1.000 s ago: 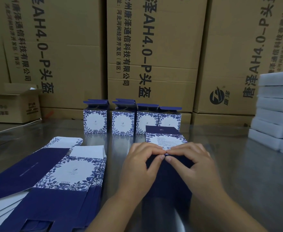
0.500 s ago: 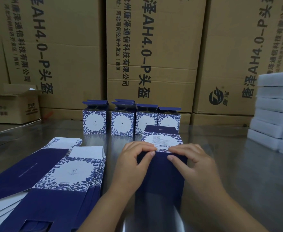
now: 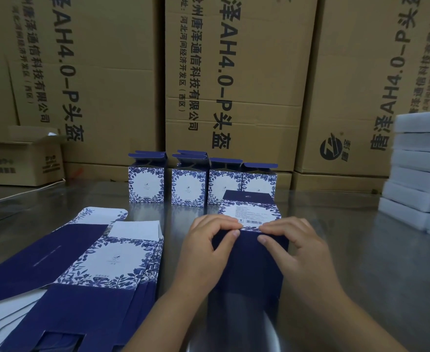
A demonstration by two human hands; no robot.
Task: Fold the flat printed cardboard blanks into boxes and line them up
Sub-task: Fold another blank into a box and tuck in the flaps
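Nearest me, the half-folded box (image 3: pixel 249 270) sits on the tabletop (image 3: pixel 361 262) btwn both forearms, navy face toward me and barcode panel (image 3: pixel 250 215) just past the crease. I judge it's held there so the fold can be pinched sharp along that edge. Left hand (image 3: pixel 206 247) is clamped on the box: fingers curled over the crease onto the printed panel, thumb pressing the navy face. Right hand (image 3: pixel 295 247) mirrors it, same clamp, and the fingertips of the two nearly meet at the middle; can't tell if they touch. To the left, just beside my left arm, the stack of flat blanks (image 3: pixel 107 262) lies fanned a bit, prob. so the next one lifts off easily. Further back, four finished boxes (image 3: pixel 189 186) stand upright in a row w/ top flaps open; three sit close together, the leftmost w/ a gap. So the line-up is under way, and this box likely goes at the right end. Far right, white stacked packs (image 3: pixel 422 168); behind everything, big brown cartons (image 3: pixel 234 85).
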